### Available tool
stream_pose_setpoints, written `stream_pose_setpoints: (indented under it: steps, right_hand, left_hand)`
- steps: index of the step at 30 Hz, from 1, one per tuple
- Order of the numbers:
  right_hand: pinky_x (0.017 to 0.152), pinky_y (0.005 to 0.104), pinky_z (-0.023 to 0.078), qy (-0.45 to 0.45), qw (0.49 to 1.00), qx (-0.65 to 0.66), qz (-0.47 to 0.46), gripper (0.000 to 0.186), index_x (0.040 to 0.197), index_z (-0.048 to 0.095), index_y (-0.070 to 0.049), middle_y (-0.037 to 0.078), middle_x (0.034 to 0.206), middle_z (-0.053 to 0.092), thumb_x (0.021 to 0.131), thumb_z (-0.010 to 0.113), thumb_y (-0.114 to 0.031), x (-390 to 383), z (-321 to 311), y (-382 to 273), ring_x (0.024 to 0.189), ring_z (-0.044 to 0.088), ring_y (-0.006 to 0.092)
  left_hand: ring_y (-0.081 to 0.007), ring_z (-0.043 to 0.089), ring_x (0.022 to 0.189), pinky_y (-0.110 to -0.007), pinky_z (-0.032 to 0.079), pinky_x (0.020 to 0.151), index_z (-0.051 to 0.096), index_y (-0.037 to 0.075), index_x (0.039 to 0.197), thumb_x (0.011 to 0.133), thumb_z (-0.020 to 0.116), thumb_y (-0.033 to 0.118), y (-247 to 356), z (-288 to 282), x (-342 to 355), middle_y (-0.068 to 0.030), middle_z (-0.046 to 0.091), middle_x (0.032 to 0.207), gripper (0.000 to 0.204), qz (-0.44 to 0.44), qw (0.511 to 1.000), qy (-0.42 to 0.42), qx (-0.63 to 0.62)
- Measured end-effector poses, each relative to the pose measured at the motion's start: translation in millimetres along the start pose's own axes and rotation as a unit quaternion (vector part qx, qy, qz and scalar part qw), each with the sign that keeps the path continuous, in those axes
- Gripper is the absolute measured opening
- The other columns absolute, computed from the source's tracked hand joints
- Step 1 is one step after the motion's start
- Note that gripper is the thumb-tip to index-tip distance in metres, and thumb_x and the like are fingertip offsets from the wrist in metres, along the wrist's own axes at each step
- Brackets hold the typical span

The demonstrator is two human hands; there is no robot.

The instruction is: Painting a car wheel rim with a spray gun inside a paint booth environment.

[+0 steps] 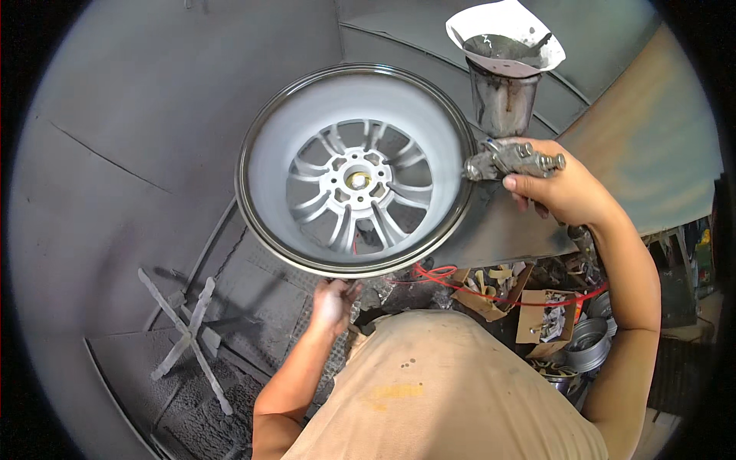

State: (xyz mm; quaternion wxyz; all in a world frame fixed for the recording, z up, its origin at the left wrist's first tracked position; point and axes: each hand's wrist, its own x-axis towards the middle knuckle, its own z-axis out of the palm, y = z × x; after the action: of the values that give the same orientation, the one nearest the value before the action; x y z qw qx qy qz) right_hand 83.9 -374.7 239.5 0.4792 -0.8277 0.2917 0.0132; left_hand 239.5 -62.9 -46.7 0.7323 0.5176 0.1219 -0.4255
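A silver multi-spoke wheel rim (360, 195) faces up in front of me, its outer lip dark and its centre hub on a mount with a yellowish middle. My right hand (567, 184) grips a paint-smeared spray gun (515, 159) at the rim's right edge, nozzle pointing left toward the barrel. On top of the gun sits a grimy metal cup (502, 100), with a white paper cone (548, 52) in its mouth holding dark liquid. Just below the rim's near edge is my left hand (331, 307), fingers curled; the lip hides what they hold, if anything.
A red hose (506, 297) runs from below the rim to the right. Cardboard boxes (540, 318) of scraps and metal wheel parts (589, 345) stand at lower right. A paint-coated cross-shaped stand (186, 337) is at lower left. Grey sheet walls (153, 115) surround the work.
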Motion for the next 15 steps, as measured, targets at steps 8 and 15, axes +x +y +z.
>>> stream_pose_setpoints:
  steps: [8,15]
  right_hand:
    - [0.051,0.0248,0.048,-0.084,0.992,0.067,0.061,0.046,0.138,0.060,-0.012,-0.002,0.086,0.067,0.093,0.070,-0.009,-14,-2,-3,0.071,0.064,0.0087]
    - [0.052,0.0239,0.045,-0.013,0.999,0.028,-0.007,0.042,0.136,0.060,-0.007,-0.001,0.080,0.065,0.096,0.067,-0.014,9,-10,26,0.068,0.061,0.0080]
  left_hand:
    - [-0.0264,0.061,0.117,-0.041,0.050,0.099,0.055,0.004,0.128,0.081,0.051,-0.005,-38,-5,7,-0.0106,0.062,0.130,0.048,-0.123,0.979,-0.115,0.114]
    - [-0.0264,0.065,0.110,-0.046,0.050,0.103,0.060,-0.003,0.123,0.103,0.048,0.022,26,-46,58,-0.0137,0.068,0.118,0.034,0.061,0.997,0.021,0.044]
